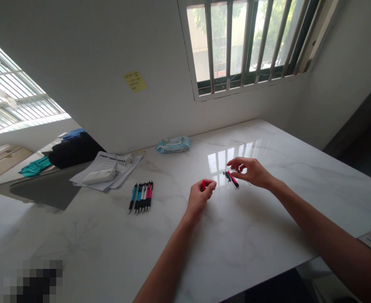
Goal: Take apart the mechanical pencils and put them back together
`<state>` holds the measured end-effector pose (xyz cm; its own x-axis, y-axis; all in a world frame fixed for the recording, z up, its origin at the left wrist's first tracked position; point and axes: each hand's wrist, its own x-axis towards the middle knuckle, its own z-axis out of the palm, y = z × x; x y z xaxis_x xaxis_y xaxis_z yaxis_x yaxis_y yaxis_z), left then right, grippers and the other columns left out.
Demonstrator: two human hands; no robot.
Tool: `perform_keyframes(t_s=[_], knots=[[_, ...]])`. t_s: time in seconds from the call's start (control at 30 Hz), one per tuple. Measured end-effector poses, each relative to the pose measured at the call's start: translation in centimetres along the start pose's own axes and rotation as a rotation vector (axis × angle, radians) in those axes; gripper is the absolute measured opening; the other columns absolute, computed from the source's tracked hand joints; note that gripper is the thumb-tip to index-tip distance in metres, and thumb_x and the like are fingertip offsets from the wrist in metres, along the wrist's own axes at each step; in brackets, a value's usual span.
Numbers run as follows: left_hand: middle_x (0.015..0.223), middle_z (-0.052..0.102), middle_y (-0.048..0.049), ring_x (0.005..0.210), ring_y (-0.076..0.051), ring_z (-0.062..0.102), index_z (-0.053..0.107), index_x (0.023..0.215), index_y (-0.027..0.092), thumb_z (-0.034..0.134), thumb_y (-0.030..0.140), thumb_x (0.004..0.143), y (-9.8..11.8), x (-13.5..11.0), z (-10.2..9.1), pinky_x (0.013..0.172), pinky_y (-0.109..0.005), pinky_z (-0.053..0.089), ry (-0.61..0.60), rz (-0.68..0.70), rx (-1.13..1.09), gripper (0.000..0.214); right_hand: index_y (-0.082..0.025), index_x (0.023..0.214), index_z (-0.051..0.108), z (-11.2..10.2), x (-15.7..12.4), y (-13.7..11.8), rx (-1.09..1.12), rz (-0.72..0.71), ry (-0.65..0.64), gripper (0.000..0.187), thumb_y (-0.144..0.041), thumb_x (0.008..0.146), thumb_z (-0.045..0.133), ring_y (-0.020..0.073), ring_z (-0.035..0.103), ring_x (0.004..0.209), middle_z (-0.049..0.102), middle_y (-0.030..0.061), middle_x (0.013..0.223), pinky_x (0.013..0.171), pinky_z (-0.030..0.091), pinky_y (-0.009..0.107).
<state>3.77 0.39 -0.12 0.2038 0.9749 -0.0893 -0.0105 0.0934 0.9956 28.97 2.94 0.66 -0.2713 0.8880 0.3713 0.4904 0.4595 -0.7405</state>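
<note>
Left hand (200, 198): and there it is, curled up tight, the grip clamped on a small red object (203, 185), just its red end showing above the fingers, the rest hidden in the fist!
Right hand (250, 172): out over the worktop, grip wide apart, fingers (237, 163) arched and spread.
Under the right hand: a small cluster of pens (231, 179) with red and black barrels, lying just below those fingers; touching or not, I can't tell from here.
Pen row: a tidy line of clicky pens (141, 197) in teal, black and pink, side by side, left of the left hand.
Worktop (299, 168): white marble with grey veins, the window glare shining right on it.
Far edge: a pack of wet wipes (173, 144) near the wall.
Left side: a sheaf of papers (106, 170) with a white pouch (99, 176) on top.
Wall: a yellow sticky note (135, 81), and a barred window (245, 46) up high.
</note>
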Motion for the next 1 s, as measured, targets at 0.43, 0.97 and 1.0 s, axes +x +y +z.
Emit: perform_keyframes(t_s=[0.43, 0.97, 1.0], knots=[[0.058, 0.043, 0.0056, 0.055, -0.008, 0.034, 0.064, 0.075, 0.016, 0.084, 0.053, 0.072, -0.4, -0.1, 0.2, 0.052, -0.023, 0.024, -0.069, -0.067, -0.026, 0.042, -0.024, 0.108, 0.073, 5.1, -1.0, -3.8, 0.012, -0.299, -0.054, 0.013, -0.025, 0.098, 0.067, 0.0154, 0.065, 0.079, 0.073, 0.0037, 0.096, 0.076, 0.055, 0.031], [0.082, 0.060, -0.0002, 0.057, -0.006, 0.041, 0.076, 0.095, 0.015, 0.079, 0.043, 0.075, 0.1, 0.2, -0.3, 0.054, -0.024, 0.028, -0.003, -0.049, -0.044, 0.035, -0.026, 0.106, 0.076, 0.2, 0.7, 3.9, -0.248, -0.007, 0.090, 0.019, -0.024, 0.088, 0.070, 0.0193, 0.068, 0.078, 0.079, 0.0025, 0.102, 0.075, 0.056, 0.035], [0.081, 0.060, -0.0001, 0.057, -0.006, 0.041, 0.076, 0.095, 0.015, 0.079, 0.043, 0.074, 0.1, 0.2, -0.3, 0.054, -0.024, 0.028, -0.004, -0.052, -0.044, 0.035, -0.026, 0.106, 0.077, 0.2, 0.7, 4.3, -0.262, 0.004, 0.080, 0.020, -0.024, 0.088, 0.070, 0.0195, 0.068, 0.078, 0.079, 0.0025, 0.101, 0.075, 0.056, 0.034]])
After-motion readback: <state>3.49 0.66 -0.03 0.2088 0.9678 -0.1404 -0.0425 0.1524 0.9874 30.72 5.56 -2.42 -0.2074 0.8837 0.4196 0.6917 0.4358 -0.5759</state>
